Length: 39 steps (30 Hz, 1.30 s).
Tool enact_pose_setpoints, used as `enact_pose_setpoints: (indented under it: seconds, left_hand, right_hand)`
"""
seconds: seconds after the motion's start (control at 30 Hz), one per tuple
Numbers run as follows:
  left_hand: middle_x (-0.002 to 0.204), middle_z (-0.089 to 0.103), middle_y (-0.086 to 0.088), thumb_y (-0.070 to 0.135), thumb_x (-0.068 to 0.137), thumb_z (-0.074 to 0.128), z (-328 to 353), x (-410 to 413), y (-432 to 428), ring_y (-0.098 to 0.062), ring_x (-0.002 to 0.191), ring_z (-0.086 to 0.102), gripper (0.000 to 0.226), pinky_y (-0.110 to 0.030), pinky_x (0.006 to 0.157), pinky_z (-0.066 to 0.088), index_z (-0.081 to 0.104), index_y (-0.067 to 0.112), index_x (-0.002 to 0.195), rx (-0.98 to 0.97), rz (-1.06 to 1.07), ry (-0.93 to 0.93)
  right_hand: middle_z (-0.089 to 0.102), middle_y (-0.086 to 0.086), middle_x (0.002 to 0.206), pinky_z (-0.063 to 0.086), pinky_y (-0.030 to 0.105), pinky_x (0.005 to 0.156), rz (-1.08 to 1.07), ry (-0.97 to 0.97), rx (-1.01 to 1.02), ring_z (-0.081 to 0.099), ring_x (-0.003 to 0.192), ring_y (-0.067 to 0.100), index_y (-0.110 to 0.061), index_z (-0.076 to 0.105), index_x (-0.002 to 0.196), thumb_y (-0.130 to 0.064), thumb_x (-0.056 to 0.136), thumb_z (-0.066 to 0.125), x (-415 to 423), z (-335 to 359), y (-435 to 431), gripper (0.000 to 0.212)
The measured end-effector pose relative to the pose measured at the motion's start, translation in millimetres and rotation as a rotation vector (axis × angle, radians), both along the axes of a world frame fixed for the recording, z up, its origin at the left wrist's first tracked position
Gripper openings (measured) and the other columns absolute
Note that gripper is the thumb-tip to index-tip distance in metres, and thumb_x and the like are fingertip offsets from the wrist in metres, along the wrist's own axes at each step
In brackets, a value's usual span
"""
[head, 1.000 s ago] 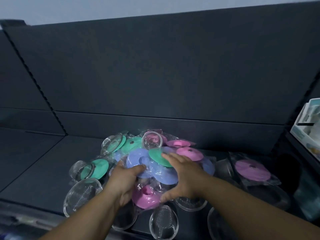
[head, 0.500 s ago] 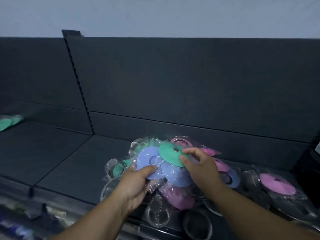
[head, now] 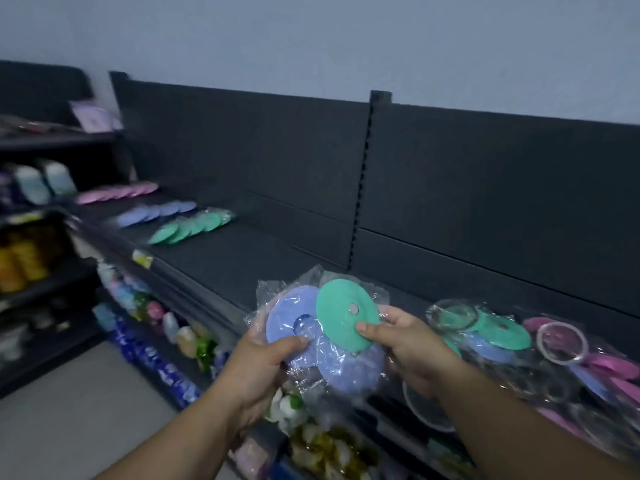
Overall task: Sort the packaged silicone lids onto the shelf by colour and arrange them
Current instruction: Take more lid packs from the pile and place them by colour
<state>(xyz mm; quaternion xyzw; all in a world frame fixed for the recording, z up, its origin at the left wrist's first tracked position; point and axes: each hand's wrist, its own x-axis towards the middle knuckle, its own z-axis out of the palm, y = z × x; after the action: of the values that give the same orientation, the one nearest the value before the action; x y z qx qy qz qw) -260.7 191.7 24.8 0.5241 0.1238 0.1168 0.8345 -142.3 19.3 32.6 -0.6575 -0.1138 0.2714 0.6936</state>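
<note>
Your left hand [head: 258, 367] grips wrapped round periwinkle silicone lids [head: 284, 317]; your right hand [head: 412, 341] pinches a flat green silicone lid [head: 341, 313].

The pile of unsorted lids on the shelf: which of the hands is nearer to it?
Right. The right hand, pinching a green lid, is just left of the pile; the left hand is farther left, holding blue lids.

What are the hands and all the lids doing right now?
Left hand: grips the blue lid packets.
Right hand: pinches the green lid packet.
Green row: lying overlapped on the shelf.
Blue row: lying overlapped, beyond the green.
Pink row: lying overlapped, farthest away.
Mixed pile: unsorted, at right.
</note>
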Motion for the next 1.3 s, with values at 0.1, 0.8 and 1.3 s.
enact_pose_setpoints:
  seconds: [0.1, 0.8, 1.3]
  left_hand:
    - [0.105, 0.071, -0.017, -0.010, 0.084, 0.057, 3.7, -43.8, 56.9, -0.038, 0.093, 0.068, 0.043, -0.051, 0.076, 0.056, 0.059, 0.016, 0.118, -0.006, 0.097, 0.007]
    - [0.100, 0.074, -0.010, -0.011, 0.083, 0.058, -19.1, -57.4, 363.0, -0.032, 0.087, 0.070, 0.048, -0.042, 0.078, 0.056, 0.057, 0.018, 0.120, 0.051, 0.710, 0.106]
    - [0.106, 0.071, -0.019, -0.007, 0.080, 0.063, -26.9, 53.1, 547.1, -0.040, 0.096, 0.068, 0.043, -0.054, 0.088, 0.052, 0.059, 0.010, 0.119, 0.024, 0.475, 0.112]
  right_hand:
    - [0.071, 0.023, 0.101, 0.061, 0.035, 0.068, 0.095, 0.071, 0.092, 0.071, 0.077, 0.027, 0.000, 0.062, 0.110, -0.003, 0.072, 0.071, -27.3, -3.9, 72.1, 0.039]
    - [0.073, 0.016, 0.098, 0.054, 0.031, 0.059, 0.374, 0.204, 0.173, 0.069, 0.080, 0.027, -0.006, 0.064, 0.105, -0.010, 0.088, 0.063, -8.6, -51.0, 454.7, 0.017]
    - [0.067, 0.027, 0.106, 0.049, 0.056, 0.089, 0.102, 0.286, 0.146, 0.064, 0.087, 0.032, 0.003, 0.059, 0.105, -0.013, 0.092, 0.060, 80.1, -61.0, 626.6, 0.021]
